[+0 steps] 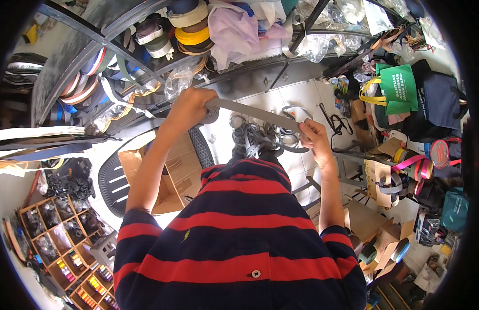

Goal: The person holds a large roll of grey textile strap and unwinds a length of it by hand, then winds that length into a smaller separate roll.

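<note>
Grey strap (252,111) stretched btwn left hand (190,106) & right hand (313,134).

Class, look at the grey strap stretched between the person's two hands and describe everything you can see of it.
The grey strap is a flat, narrow band that looks like woven webbing, plain and matt. It runs taut and nearly straight, sloping slightly down from the left hand to the right hand, both closed around it at chest height. Beyond the right hand it seems to join a loose tangle of grey loops lying on the pale tiled floor below. Where it ends is hidden.
</note>
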Demonstrator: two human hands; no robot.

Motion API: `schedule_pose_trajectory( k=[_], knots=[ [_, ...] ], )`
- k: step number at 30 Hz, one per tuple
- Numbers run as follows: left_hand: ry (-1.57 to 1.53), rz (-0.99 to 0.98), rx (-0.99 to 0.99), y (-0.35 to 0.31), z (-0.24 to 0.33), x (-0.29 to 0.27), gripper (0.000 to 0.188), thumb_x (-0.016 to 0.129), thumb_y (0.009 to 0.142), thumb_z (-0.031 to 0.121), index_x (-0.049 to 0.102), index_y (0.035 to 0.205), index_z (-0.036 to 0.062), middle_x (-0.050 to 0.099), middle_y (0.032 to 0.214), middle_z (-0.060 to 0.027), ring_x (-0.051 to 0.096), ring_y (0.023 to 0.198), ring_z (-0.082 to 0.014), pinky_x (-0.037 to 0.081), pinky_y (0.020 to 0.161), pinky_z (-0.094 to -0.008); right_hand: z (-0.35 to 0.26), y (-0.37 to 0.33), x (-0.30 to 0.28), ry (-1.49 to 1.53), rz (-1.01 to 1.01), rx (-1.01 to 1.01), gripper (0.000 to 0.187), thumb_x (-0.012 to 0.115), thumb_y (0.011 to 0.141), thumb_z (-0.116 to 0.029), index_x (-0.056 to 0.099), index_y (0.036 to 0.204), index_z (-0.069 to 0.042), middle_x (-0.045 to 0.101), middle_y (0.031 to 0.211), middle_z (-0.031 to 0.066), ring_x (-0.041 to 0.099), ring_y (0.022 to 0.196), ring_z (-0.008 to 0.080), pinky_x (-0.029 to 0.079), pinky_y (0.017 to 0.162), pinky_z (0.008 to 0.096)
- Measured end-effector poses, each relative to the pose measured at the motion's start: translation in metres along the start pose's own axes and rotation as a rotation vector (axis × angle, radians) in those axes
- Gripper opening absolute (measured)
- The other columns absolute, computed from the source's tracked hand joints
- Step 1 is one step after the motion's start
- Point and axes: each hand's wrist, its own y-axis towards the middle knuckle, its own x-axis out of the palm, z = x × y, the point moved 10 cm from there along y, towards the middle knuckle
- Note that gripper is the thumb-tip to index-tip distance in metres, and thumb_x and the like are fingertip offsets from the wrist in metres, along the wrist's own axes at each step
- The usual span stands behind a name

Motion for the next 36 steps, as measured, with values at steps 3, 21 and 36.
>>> schedule_pose_trajectory(
  k=[3, 21, 36],
  knots=[
    [-0.033, -0.028, -0.054, -0.005, -0.002, -0.001, 0.032, 0.054, 0.062, -0.011, 0.066, 0.089, 0.002, 0.063, 0.075, -0.02, 0.063, 0.072, -0.0348, 0.048, 0.064, -0.0389, -0.006, -0.006, -0.008, -0.055, -0.081, 0.005, 0.03, 0.059, 0.092, -0.019, 0.048, 0.066, -0.01, 0.033, 0.053, -0.0089, 0.023, 0.044, 0.0012, 0.016, 0.041, 0.0219],
    [0.081, 0.121, 0.092, 0.008, 0.063, 0.009, 0.028, 0.055, 0.06, -0.007, 0.059, 0.087, 0.0016, 0.061, 0.08, -0.0162, 0.06, 0.076, -0.0369, 0.046, 0.064, -0.0403, -0.038, 0.003, 0.078, -0.312, -0.131, -0.377, 0.044, 0.063, 0.084, -0.007, 0.05, 0.126, -0.003, 0.054, 0.122, 0.0161, 0.056, 0.107, 0.0175, 0.044, 0.092, 0.0317],
    [-0.884, 0.52, -0.156, 0.024, 0.052, 0.019, 0.038, 0.036, 0.072, -0.005, 0.064, 0.098, -0.0042, 0.065, 0.095, -0.0121, 0.061, 0.084, -0.0177, 0.049, 0.078, -0.0281, -0.067, 0.021, 0.125, -0.303, 0.199, -0.611, 0.034, 0.057, 0.087, -0.008, 0.046, 0.118, 0.001, 0.055, 0.097, 0.0094, 0.057, 0.076, 0.0181, 0.046, 0.067, 0.0299]
  ],
)
